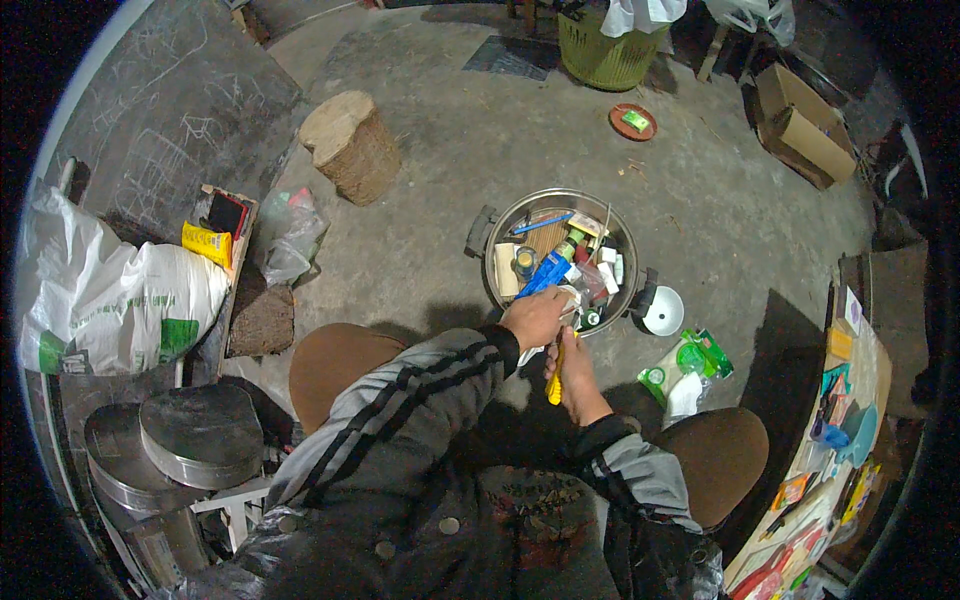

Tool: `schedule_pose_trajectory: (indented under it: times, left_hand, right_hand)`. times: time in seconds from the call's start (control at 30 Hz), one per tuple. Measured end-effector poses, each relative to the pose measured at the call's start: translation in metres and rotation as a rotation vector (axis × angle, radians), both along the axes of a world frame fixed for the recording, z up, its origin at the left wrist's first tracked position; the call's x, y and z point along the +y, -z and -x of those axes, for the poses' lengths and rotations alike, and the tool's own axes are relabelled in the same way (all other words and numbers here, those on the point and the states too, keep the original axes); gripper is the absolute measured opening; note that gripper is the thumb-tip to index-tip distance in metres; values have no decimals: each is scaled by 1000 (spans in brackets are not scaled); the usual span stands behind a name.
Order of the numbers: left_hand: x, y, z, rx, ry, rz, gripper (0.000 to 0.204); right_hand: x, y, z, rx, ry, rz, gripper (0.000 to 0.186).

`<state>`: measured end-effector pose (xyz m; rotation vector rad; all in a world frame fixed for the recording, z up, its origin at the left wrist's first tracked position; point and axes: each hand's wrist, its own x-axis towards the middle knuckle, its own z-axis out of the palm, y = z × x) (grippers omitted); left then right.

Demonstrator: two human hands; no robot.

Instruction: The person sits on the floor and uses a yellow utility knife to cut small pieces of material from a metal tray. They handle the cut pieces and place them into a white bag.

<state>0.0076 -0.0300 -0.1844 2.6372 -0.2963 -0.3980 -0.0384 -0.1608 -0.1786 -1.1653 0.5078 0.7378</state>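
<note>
A round metal pot [489, 272] with dark side handles stands on the floor before me, filled with small items. Among them are a blue packet [547, 272], a blue pen [542, 223] and several white boxes. My left hand [535, 318] is at the pot's near rim, fingers bent in; something pale shows beside them, but what they grip is hidden. Just below and to its right, my right hand [580, 378] is closed around a slim tool with a yellow handle [555, 388]. The tool's working end is hidden between the hands, so its exact kind is unclear.
Right of the pot are a white bowl [663, 311] and a green-and-white packet [688, 362]. A log stump [350, 145] stands far left, a white sack [120, 285] nearer. A cluttered table [815, 470] lines the right; a green basket [612, 55] stands at the back.
</note>
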Motion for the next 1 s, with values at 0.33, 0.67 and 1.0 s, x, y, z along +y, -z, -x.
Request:
schedule_pose_trajectory:
  times: [0.33,0.67,1.0]
  left_hand:
    - [2,49,-23,103,65,297,43]
    - [-14,50,-25,-16,-62,164,25]
    - [-31,60,-29,-184,-172,46,12]
  right_hand:
    - [2,12,-4,-31,20,88,24]
    - [9,13,-16,-104,67,140,21]
    - [-8,75,-11,-229,-79,514,63]
